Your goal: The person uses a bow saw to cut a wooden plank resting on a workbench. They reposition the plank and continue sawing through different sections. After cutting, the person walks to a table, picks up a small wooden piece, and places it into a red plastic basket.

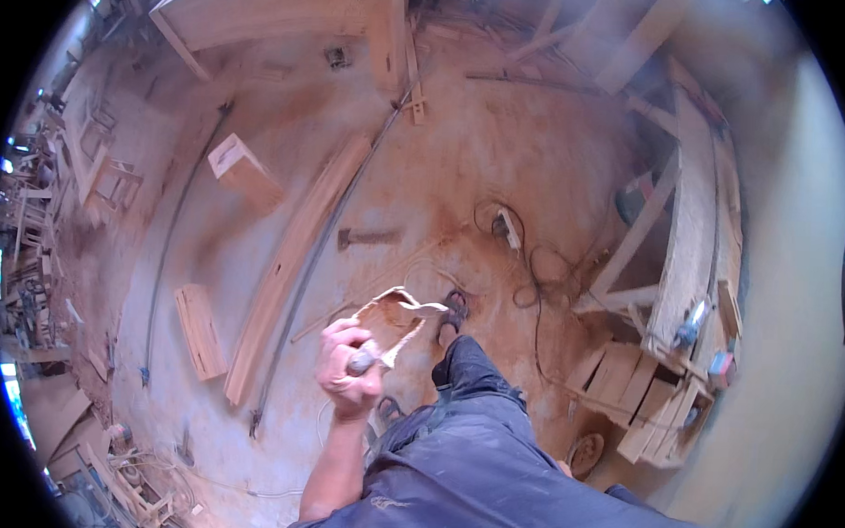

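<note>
My left hand [349,366] is raised in front of my body, its fingers closed round a torn brown sheet [403,342]. Pale, ragged edges run along the sheet, which curls away from the fingers; I cannot tell whether it is paper or cloth-backed. A rounded grey thing [363,360] shows at the grip beside the sheet, too blurred to name. Of my right hand only a small patch of skin [564,468] shows at the edge of my dark clothing; its fingers are hidden.
Long wooden beams [297,269], a short plank [200,331] and a wooden block [244,169] lie on the dusty floor at left. Cables run to a power strip [509,228]. A wooden bench [684,227] with slatted pieces [623,383] stands along the right wall.
</note>
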Available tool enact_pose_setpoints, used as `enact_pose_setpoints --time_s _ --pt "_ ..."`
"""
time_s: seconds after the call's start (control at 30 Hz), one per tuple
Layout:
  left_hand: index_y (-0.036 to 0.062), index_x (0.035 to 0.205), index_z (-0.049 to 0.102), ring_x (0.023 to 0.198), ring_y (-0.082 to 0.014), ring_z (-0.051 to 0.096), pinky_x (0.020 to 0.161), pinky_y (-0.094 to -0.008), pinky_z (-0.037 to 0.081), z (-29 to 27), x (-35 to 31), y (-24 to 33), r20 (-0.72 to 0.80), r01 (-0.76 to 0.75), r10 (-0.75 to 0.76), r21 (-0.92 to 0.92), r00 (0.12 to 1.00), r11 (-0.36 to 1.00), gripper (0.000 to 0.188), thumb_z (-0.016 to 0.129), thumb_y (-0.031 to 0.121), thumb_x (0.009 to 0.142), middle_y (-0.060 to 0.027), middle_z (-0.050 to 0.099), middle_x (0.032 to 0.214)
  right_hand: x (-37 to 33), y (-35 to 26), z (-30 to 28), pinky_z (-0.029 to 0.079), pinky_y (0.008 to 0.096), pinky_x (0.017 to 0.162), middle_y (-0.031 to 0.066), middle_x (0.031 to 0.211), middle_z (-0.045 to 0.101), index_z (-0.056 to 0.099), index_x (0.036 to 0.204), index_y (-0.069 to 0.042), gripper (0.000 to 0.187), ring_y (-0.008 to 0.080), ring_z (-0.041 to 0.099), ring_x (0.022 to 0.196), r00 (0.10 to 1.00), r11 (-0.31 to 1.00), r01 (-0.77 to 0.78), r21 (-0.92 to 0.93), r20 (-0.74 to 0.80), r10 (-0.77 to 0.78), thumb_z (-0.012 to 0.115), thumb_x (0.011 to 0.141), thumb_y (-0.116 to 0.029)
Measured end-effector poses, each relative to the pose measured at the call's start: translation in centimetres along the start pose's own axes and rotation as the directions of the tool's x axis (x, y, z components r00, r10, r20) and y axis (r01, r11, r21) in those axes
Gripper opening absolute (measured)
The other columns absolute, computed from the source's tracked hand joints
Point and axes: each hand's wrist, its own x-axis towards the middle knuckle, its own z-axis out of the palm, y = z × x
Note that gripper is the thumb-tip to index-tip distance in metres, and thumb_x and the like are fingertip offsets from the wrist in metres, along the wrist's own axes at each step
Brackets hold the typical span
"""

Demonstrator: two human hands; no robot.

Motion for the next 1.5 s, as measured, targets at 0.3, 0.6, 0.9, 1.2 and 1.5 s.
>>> enact_pose_setpoints --time_s 0.3,0.6,0.9,1.2,1.5 --pt "-0.0019 0.083 0.06 0.105 -0.0302 0.062 0.096 -0.0403 0.047 5.9 16.2 -1.7 -0.206 0.174 -0.143 0.144 0.968 0.974 0.013 0.059 -0.005 0.07 -0.0168 0.066 0.104 24.7 -33.2 -30.3 0.053 0.0529 0.082 0.027 0.095 0.068 0.066 0.092 -0.002 0.02 0.0447 0.065 0.091 0.787 0.842 0.428 -0.329 -0.321 -0.526 0.054 0.082 -0.014" --pt "-0.0005 0.084 0.06 0.1 -0.0317 0.064 0.09 -0.041 0.05 14.4 27.9 -12.8 -0.386 0.36 -0.253 0.239 0.887 0.902 0.019 0.06 -0.008 0.066 -0.0146 0.067 0.102 34.5 -75.0 -49.8 0.052 0.0477 0.08 0.0212 0.092 0.066 0.065 0.096 -0.006 0.017 0.0404 0.065 0.091 0.336 0.504 0.789 -0.351 -0.44 -0.833 0.057 0.081 -0.008" --pt "-0.0017 0.094 0.064 0.101 -0.0295 0.063 0.089 -0.0388 0.049 25.4 43.5 -22.3 -0.32 0.501 -0.429 0.19 0.845 0.844 0.015 0.062 -0.006 0.079 -0.0166 0.066 0.106 51.2 -83.7 -55.3 0.052 0.0463 0.089 0.0182 0.1 0.068 0.072 0.103 -0.01 0.027 0.0374 0.064 0.102 0.701 0.499 0.587 -0.638 0.091 -0.708 0.061 0.079 -0.011" --pt "-0.0057 0.091 0.062 0.11 -0.0332 0.059 0.094 -0.0445 0.047 26.7 46.4 -19.6 -0.523 0.601 -0.426 0.225 0.739 0.767 0.013 0.061 -0.009 0.079 -0.0182 0.065 0.105 48.4 -98.3 -55.5 0.05 0.0459 0.092 0.0171 0.103 0.068 0.071 0.104 -0.008 0.027 0.0358 0.064 0.105 0.666 0.239 0.57 -0.786 0.272 -0.695 0.058 0.08 -0.014" --pt "-0.0025 0.09 0.062 0.106 -0.0371 0.059 0.095 -0.0506 0.045 30.9 36.8 -25.3 -0.744 0.879 -0.582 0.016 0.329 0.476 0.016 0.066 0.012 0.086 -0.016 0.064 0.105 71.6 -99.6 -41.8 0.047 0.0515 0.094 0.0211 0.118 0.061 0.058 0.122 0.0 0.042 0.0381 0.059 0.111 0.654 -0.266 0.4 -0.877 0.477 -0.587 0.061 0.085 -0.02"
